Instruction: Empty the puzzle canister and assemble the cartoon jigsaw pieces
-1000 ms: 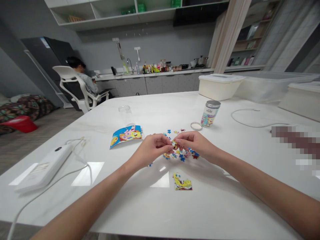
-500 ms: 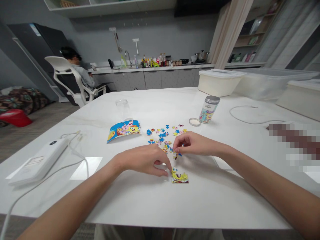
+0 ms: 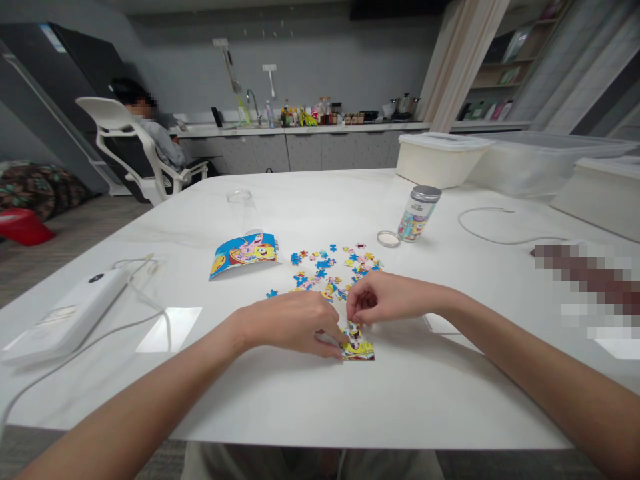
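A small joined block of yellow jigsaw pieces (image 3: 364, 351) lies on the white table in front of me. My left hand (image 3: 300, 325) holds its left edge, index finger on top and thumb against the side. At the block's top edge, my right hand (image 3: 383, 298) is closed in a pinch on a jigsaw piece (image 3: 355, 329) with a white and dark print. Its fingertips partly cover that piece. Loose jigsaw pieces (image 3: 324, 265) in blue, yellow and pink are scattered just beyond both hands. A curved picture sheet (image 3: 245, 255) with cartoon figures stands to their left.
A printed can (image 3: 417, 217) stands behind the pieces, beside a ring-shaped lid (image 3: 389, 239). A clear cup (image 3: 243, 212) is at the back left. A white power strip (image 3: 67, 313) with cables lies left. Storage boxes (image 3: 440, 162) line the back right. A person (image 3: 163, 142) sits beyond the table.
My right hand has brought the jigsaw piece down toward me, to the top of the joined block. My left thumb has moved in to the block's edge. The view has shifted slightly.
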